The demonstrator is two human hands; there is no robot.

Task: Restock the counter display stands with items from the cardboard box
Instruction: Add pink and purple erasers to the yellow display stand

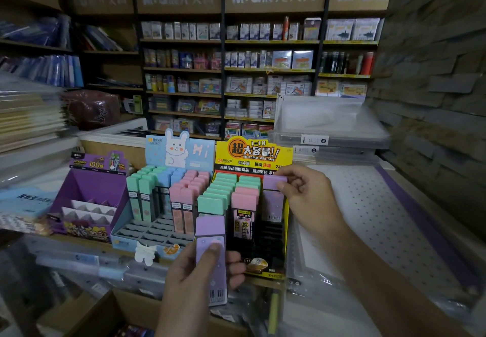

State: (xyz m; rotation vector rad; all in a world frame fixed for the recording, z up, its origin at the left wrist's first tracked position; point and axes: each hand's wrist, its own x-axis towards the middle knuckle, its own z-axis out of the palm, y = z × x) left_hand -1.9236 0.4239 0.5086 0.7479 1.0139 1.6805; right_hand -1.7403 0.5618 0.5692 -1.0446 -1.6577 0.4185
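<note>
Left hand (193, 281) grips one purple case (211, 255), right hand (306, 194) pinches another purple case (272, 205); cardboard box (126, 302) cropped, contents perhaps packets.

The near case (211, 252) in the left hand (194, 281) is showing lilac all over, with pale specks and a black-and-white barcode at its foot. The far case (273, 199) in the right hand (307, 197) is showing a like lilac and barcode. Between the hands the yellow stand (252, 152) is displaying a yellow header with black, red and white lettering, and is carrying mint caps (223, 192) and pink caps (246, 199). Beyond the left hand the blue stand (155, 149) is bearing a white rabbit (176, 152) with pink cheeks, its pastel caps (147, 184) running mint, blue, pink. Farther left the purple stand (86, 192) is showing pale dividers (89, 210). Right of the right hand the board (381, 218) is showing white with dark dots and a purple band. Below the left hand the box (123, 307) is showing brown.
</note>
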